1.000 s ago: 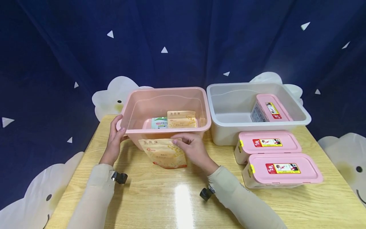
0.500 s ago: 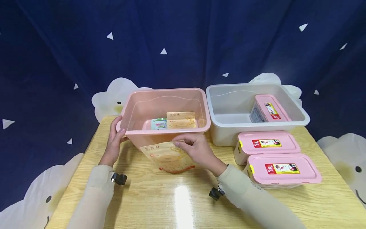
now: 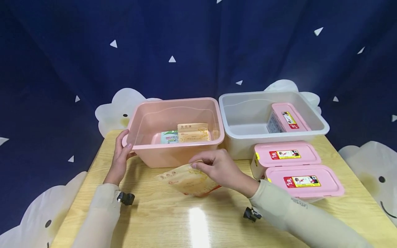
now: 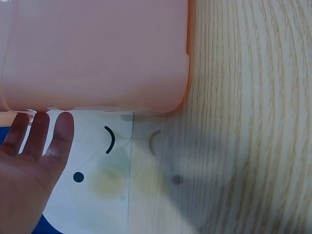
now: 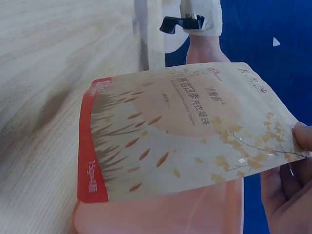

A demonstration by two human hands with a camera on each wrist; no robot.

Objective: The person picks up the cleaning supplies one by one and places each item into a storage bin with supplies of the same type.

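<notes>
My right hand pinches the top corner of a beige laundry-capsule pouch between thumb and fingers. The pouch hangs tilted above the table, in front of the pink bin. In the right wrist view, the pouch shows its printed front and a red bottom edge. My left hand holds the bin's left front corner at the rim. In the left wrist view, several fingers of the left hand reach the bin's side. Inside the bin lie another beige pouch and a green-and-white packet.
A grey-white bin stands right of the pink one, holding a pink-lidded box. Two more pink-lidded boxes, a rear one and a front one, sit before it on the wooden table. A dark blue curtain hangs behind.
My right hand has shifted down and to the right with the pouch, which has gone from nearly upright to a flatter tilt. The left hand stays at the bin's corner.
</notes>
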